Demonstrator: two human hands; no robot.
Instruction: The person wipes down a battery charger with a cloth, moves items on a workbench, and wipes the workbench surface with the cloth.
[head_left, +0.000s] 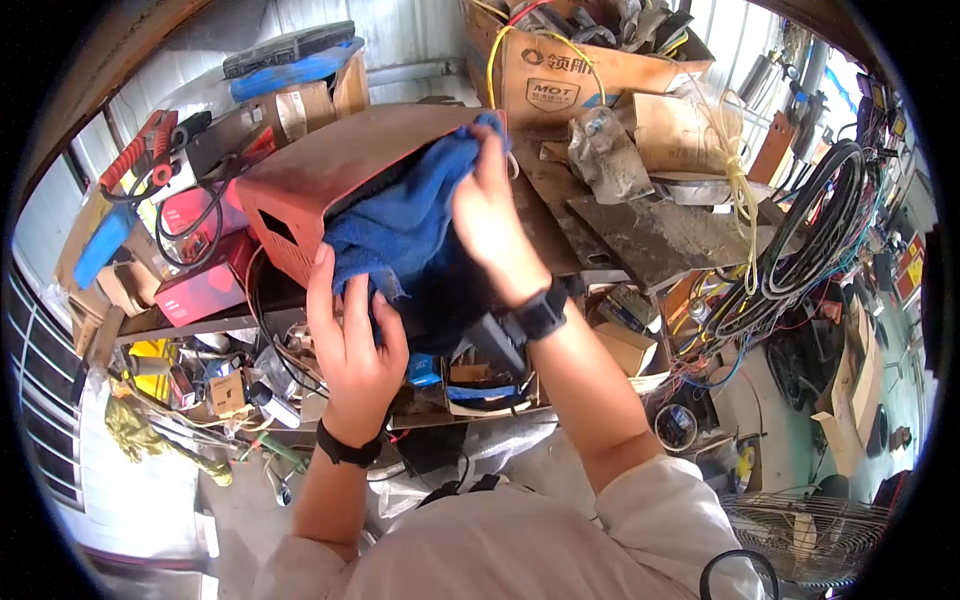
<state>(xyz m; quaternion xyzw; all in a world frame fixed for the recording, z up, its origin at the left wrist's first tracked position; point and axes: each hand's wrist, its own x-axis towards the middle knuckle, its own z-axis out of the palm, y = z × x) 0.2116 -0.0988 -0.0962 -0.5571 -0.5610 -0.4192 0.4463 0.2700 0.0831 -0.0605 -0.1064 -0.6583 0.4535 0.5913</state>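
A reddish, dusty metal casing with a cut-out and vent holes in its end rests at an angle on the cluttered shelf. A blue cloth is bunched over its open side and reaches up to the top corner. My right hand is closed on the cloth near that corner, with fingers bent over the edge. My left hand grips the cloth's lower end, one fingertip against the casing's lower corner. Dark shadow hides what lies inside the casing.
A cardboard box of parts stands behind. Red boxes and tools crowd the left. Coiled black cables hang at the right, above a fan guard. Small parts fill the lower shelf.
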